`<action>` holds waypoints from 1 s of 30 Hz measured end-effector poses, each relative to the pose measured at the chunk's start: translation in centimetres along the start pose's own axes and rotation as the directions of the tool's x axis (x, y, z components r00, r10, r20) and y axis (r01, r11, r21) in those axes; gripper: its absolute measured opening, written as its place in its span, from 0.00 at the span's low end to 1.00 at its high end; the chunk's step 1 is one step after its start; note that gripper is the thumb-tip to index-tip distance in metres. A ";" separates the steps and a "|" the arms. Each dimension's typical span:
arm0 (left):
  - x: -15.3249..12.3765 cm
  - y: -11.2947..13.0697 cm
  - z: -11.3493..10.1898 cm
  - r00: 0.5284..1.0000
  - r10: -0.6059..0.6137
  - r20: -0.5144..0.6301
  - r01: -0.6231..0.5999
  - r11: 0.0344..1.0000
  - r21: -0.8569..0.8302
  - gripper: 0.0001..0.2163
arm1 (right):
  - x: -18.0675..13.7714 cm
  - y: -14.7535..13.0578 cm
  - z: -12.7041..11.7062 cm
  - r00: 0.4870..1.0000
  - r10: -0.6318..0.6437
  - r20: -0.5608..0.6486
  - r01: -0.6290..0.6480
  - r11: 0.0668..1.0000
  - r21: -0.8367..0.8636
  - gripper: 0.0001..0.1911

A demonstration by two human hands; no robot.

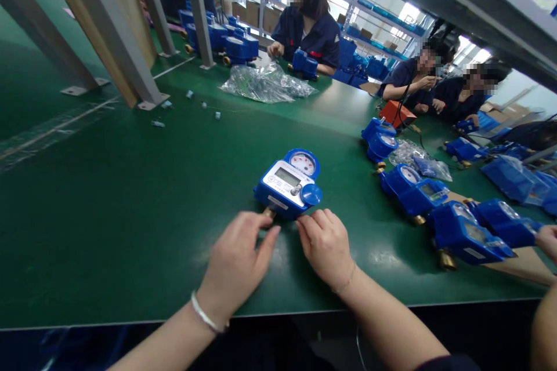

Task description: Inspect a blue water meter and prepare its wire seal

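A blue water meter (285, 182) rests on the green table in front of me. It has a white faceplate with a small display, a round dial at the back and a raised round blue cap at its right. My left hand (239, 261) curls its fingers around the brass pipe end (270, 213) at the meter's near left, with the thumb a little apart. At the near right edge, my right hand (326, 243) has its fingers closed together against the meter's lower side. The tips of the right fingers are partly hidden.
Several more blue meters (467, 232) stand to the right, where another person's hand (547, 240) touches one. Crumpled clear plastic (270, 82) and small pale pieces (217, 116) lie farther back. Grey metal posts (108, 29) rise at left. Co-workers sit across the table.
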State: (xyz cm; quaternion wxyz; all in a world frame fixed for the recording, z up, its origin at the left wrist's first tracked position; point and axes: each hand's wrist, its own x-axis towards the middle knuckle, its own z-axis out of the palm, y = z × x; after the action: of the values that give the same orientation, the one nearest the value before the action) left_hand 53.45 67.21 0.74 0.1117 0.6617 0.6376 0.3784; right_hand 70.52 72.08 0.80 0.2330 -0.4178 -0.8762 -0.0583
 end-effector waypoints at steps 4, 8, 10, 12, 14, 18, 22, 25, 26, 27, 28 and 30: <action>-2.2 2.7 2.2 0.955 -0.159 0.251 0.198 0.971 -0.137 0.17 | -0.2 0.1 0.0 0.999 0.033 0.011 -0.034 0.997 0.071 0.09; -0.4 3.4 4.0 0.861 -0.319 0.395 0.457 0.827 -0.327 0.22 | -0.3 0.2 0.0 0.999 0.047 -0.009 -0.044 0.980 0.194 0.14; 0.6 3.3 4.4 0.855 -0.343 0.388 0.481 0.804 -0.350 0.18 | -0.1 0.2 -0.2 0.999 0.050 -0.014 -0.046 0.971 0.233 0.14; 1.2 2.9 4.4 0.863 -0.357 0.358 0.471 0.826 -0.311 0.16 | -0.1 0.4 -0.4 0.999 0.053 -0.004 -0.051 0.966 0.252 0.14; 1.1 2.4 3.6 0.869 -0.349 0.352 0.446 0.859 -0.252 0.14 | -0.4 1.0 -0.7 0.998 0.058 0.034 -0.065 0.960 0.274 0.14; -0.3 1.3 0.3 0.867 -0.306 0.394 0.301 0.951 0.077 0.11 | -2.0 2.7 -1.2 0.982 0.139 0.126 -0.179 0.893 0.413 0.17; -2.6 0.4 -2.6 0.804 -0.312 0.507 0.164 0.934 0.316 0.13 | -4.0 3.0 -1.1 0.936 0.278 0.215 -0.351 0.702 0.619 0.13; -3.6 1.0 -3.6 0.799 -0.257 0.544 0.175 0.964 0.199 0.17 | -4.8 2.0 -0.9 0.882 0.398 0.252 -0.439 0.501 0.746 0.10; -3.6 1.4 -3.8 0.784 -0.216 0.582 0.189 0.976 0.108 0.16 | -4.9 1.6 -0.9 0.869 0.427 0.251 -0.441 0.438 0.783 0.09; -3.5 1.8 -3.9 0.762 -0.162 0.627 0.214 0.977 -0.008 0.15 | -4.9 1.3 -0.9 0.862 0.442 0.249 -0.431 0.381 0.818 0.10; -3.1 2.3 -4.0 0.736 -0.099 0.670 0.249 0.959 -0.132 0.13 | -4.9 1.0 -1.0 0.862 0.442 0.250 -0.414 0.326 0.850 0.10; -2.2 2.8 -4.1 0.693 0.034 0.720 0.304 0.892 -0.334 0.12 | -4.7 0.8 -1.1 0.868 0.414 0.276 -0.388 0.214 0.897 0.13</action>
State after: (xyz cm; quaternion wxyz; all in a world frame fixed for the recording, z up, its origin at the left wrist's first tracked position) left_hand 53.17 63.36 4.60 0.5188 0.6640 0.4936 0.2152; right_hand 74.05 68.92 -0.43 0.4453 -0.4169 -0.6059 0.5107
